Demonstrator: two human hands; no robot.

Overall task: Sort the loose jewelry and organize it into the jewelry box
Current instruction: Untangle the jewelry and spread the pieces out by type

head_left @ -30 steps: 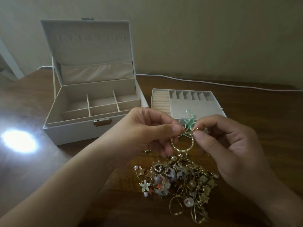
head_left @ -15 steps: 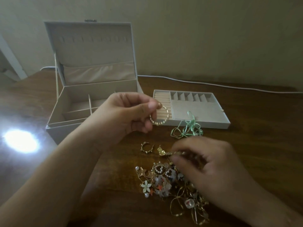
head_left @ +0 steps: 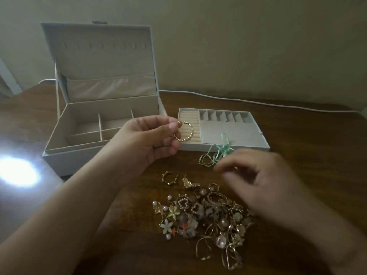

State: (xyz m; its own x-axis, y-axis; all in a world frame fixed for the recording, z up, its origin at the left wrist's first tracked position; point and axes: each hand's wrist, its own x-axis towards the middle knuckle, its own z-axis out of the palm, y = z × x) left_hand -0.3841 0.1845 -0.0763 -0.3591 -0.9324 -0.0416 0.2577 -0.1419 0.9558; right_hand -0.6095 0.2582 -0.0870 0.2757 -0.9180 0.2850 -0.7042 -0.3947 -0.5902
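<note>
My left hand pinches a gold beaded hoop earring in front of the tray's ring rolls. My right hand, blurred with fingers spread, hovers above the right side of the tangled jewelry pile and holds nothing I can make out. The white jewelry box stands open at the left with divided compartments. Its removable tray lies to the right of it. A mint green ribbon lies at the tray's front edge.
Two loose gold earrings lie just behind the pile. A white cable runs along the wall at the table's back. A bright glare spot sits on the wooden table at the left.
Both hands held the hoop with the green ribbon over the pile. The left hand then carried the hoop up toward the tray; the ribbon lies on the table; the right hand moves above the pile.
</note>
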